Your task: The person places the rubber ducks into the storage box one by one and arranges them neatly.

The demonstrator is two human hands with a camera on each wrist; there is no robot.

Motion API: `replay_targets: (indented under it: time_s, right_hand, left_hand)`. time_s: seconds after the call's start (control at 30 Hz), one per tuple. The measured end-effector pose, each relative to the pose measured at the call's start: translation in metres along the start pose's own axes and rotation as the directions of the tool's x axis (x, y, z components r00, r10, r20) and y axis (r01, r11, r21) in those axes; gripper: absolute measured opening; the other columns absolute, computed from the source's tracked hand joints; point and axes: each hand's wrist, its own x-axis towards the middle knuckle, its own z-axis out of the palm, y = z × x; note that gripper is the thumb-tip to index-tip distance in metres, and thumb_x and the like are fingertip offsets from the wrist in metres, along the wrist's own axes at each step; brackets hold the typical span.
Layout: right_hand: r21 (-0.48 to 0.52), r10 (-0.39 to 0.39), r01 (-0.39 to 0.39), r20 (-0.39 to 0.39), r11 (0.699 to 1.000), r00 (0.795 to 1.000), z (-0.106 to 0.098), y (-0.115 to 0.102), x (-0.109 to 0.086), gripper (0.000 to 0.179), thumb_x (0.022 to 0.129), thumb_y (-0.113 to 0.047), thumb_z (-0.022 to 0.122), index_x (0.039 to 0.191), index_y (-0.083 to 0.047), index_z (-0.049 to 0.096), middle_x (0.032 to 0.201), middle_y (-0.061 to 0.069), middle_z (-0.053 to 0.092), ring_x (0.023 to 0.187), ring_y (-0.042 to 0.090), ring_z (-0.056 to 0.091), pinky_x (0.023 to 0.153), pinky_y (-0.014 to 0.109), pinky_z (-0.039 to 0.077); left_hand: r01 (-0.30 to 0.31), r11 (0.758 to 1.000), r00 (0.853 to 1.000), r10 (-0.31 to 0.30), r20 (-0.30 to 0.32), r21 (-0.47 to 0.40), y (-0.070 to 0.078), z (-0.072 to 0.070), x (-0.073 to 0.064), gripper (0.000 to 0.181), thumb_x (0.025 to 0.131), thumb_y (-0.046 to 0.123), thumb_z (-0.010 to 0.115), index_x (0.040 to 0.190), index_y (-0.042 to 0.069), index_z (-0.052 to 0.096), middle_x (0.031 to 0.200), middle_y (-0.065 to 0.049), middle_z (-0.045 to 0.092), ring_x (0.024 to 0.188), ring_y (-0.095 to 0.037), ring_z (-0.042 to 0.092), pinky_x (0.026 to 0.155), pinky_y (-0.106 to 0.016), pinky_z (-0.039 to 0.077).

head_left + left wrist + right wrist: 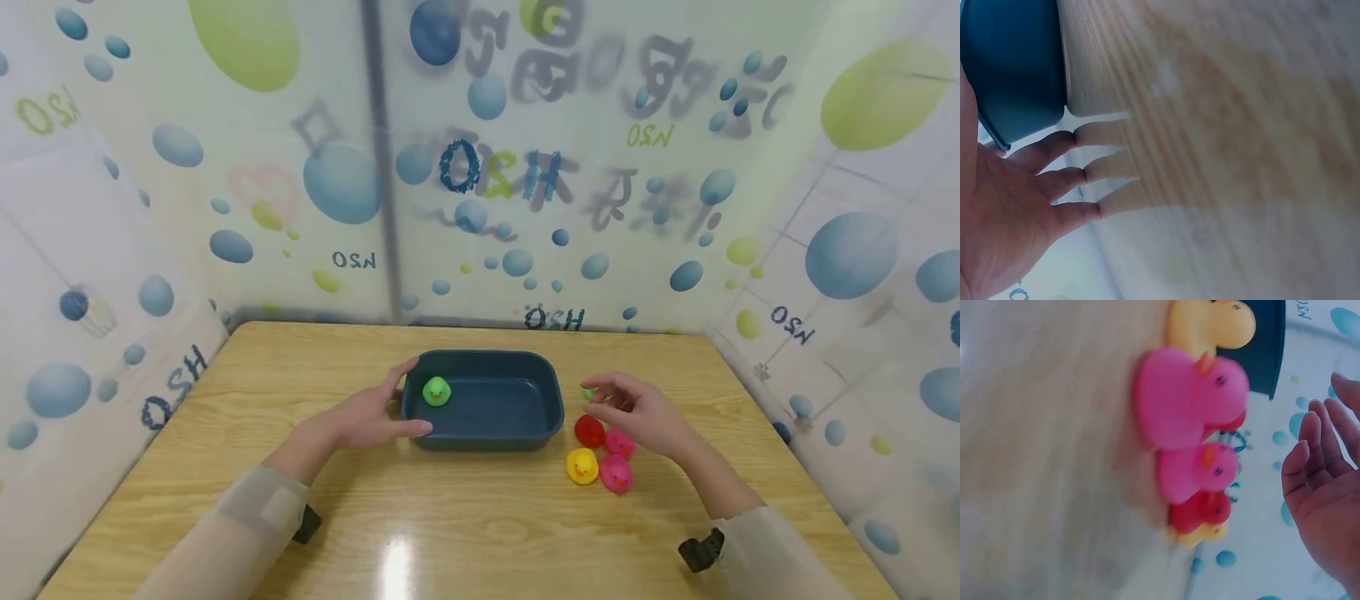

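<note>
A dark blue rectangular bin [487,442] stands on the table with a green rubber duck [437,392] inside, near its left end. My left hand [375,417] spans that end, thumb at the front rim and index finger along the back corner; in the left wrist view its other fingers stretch out beside the bin. Right of the bin, my right hand [633,408] hovers with loosely bent fingers and nothing in them. A second green toy [588,392] is partly hidden behind its fingers. Below sit a red duck [589,431], a yellow duck [582,466] and two pink ducks [617,473].
The wooden table [480,525] reaches to a patterned curtain [487,233] at the back, with similar sheets on both sides. In the right wrist view, a small yellow duck [1213,531] shows beyond the red one. Each wrist wears a small black camera.
</note>
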Motion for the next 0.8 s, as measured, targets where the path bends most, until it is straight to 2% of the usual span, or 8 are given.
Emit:
replay_targets:
  time_s: [0.23, 0.43, 0.63, 0.8]
  right_hand:
    - [-0.043, 0.053, -0.052, 0.004, 0.998, 0.999, -0.01, 0.02, -0.026, 0.038, 0.103, -0.023, 0.079, 0.136, -0.006, 0.072, 0.102, 0.003, 0.072, 0.084, 0.016, 0.062, 0.069, 0.024, 0.053]
    - [-0.071, 0.105, -0.102, 0.042, 0.992, 0.994, -0.013, 0.032, -0.043, 0.034, 0.102, -0.029, 0.08, 0.131, -0.012, 0.075, 0.106, 0.002, 0.073, 0.087, 0.015, 0.063, 0.071, 0.024, 0.054]
    - [-0.057, 0.155, -0.149, 0.139, 0.987, 0.978, -0.014, 0.037, -0.056, 0.029, 0.101, -0.03, 0.081, 0.127, -0.016, 0.076, 0.114, 0.002, 0.074, 0.09, 0.016, 0.062, 0.072, 0.024, 0.055]
    - [-0.052, 0.163, -0.156, 0.213, 0.986, 0.963, -0.011, 0.04, -0.063, 0.026, 0.1, -0.033, 0.083, 0.121, -0.021, 0.074, 0.113, 0.003, 0.071, 0.091, 0.017, 0.062, 0.072, 0.024, 0.054]
  left_hand:
    - [0.004, 1.0, 1.0, -0.004, 0.005, -0.014, 0.001, -0.001, 0.0, 0.12, 0.092, 0.076, 0.074, 0.177, 0.034, -0.001, 0.166, -0.03, 0.049, 0.153, -0.054, 0.048, 0.124, -0.07, 0.041]
    - [0.014, 1.0, 1.0, -0.014, 0.0, -0.009, 0.001, -0.001, 0.0, 0.121, 0.092, 0.076, 0.074, 0.177, 0.034, 0.0, 0.165, -0.03, 0.051, 0.152, -0.053, 0.049, 0.123, -0.071, 0.041]
    - [0.01, 1.0, 1.0, -0.01, -0.002, -0.004, 0.0, 0.0, 0.0, 0.121, 0.092, 0.076, 0.074, 0.177, 0.034, -0.001, 0.165, -0.03, 0.051, 0.152, -0.052, 0.05, 0.123, -0.07, 0.041]
    - [0.008, 1.0, 1.0, -0.008, 0.0, -0.007, 0.0, 0.0, 0.0, 0.12, 0.092, 0.076, 0.074, 0.177, 0.034, 0.0, 0.166, -0.029, 0.05, 0.153, -0.052, 0.049, 0.124, -0.07, 0.041]
